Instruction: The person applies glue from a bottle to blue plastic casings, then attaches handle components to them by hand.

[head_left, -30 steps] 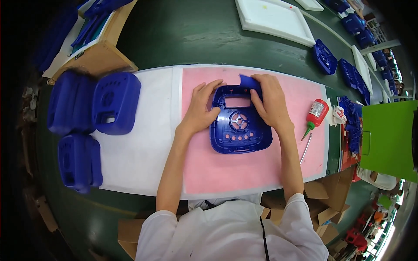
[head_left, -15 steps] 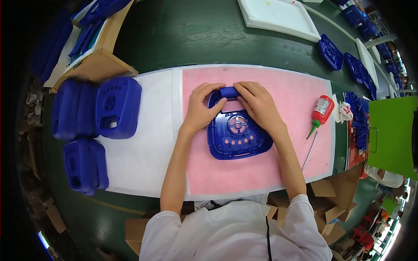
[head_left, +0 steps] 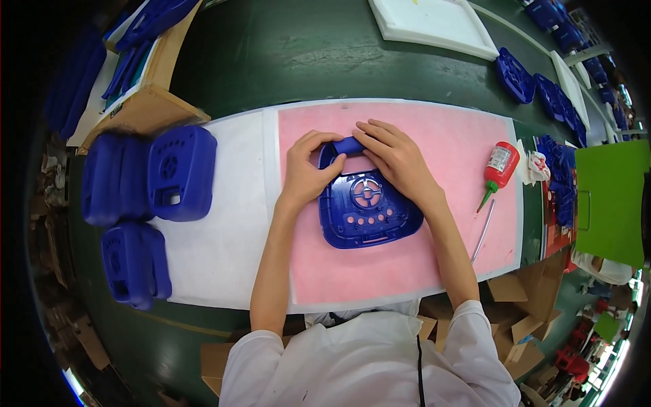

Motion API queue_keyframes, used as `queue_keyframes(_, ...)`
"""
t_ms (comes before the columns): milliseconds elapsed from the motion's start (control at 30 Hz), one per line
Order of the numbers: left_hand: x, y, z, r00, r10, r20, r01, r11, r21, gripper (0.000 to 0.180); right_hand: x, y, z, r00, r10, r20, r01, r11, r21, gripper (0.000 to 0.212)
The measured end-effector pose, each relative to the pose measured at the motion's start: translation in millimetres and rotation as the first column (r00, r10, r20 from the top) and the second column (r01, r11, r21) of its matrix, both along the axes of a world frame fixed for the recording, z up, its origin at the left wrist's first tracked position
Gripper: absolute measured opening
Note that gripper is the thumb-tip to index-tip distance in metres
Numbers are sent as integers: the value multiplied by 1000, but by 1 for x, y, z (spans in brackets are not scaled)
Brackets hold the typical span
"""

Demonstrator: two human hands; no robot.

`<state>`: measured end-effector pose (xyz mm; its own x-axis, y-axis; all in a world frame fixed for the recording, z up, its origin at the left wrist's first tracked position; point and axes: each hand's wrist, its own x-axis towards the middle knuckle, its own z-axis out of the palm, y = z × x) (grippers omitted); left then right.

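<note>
A blue plastic housing shell point(head_left: 337, 227) lies on the pink sheet with its ribbed inside facing up. It has a round grille, a row of small holes and a handle opening at the far end. A smooth blue handle piece point(head_left: 348, 146) sits across that far end. My left hand point(head_left: 308, 168) pinches the left end of the handle, thumb on the near side and fingers on the far side. My right hand point(head_left: 400, 161) grips the handle's right end, fingers bent over it, the wrist above the shell's right edge. The undersides of the fingers are hidden.
A red bottle with a green nozzle point(head_left: 500, 166) and a thin metal rod point(head_left: 483, 230) lie on the right. Blue housings point(head_left: 182, 173) stand in stacks at the left, near a wooden box point(head_left: 149, 112). A white tray point(head_left: 434, 30) and more blue shells point(head_left: 515, 74) are at the far right.
My right fingers have lifted and shifted slightly along the handle. Both hands still hold the shell's far end; the view has moved a little.
</note>
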<state>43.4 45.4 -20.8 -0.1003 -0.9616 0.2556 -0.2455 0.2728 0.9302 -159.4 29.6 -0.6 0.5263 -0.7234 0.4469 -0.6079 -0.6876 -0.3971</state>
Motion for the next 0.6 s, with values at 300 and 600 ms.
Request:
queue_keyframes(300, 2, 1, -1, 1000, -5, -20, 6, 999, 44, 27, -1, 2, 1, 1000, 8, -5, -7, 999, 47, 40)
queue_keyframes(600, 3, 2, 0, 1000, 4, 18, -5, 998, 60, 27, 0, 2, 2, 999, 32, 27, -33, 998, 59, 36)
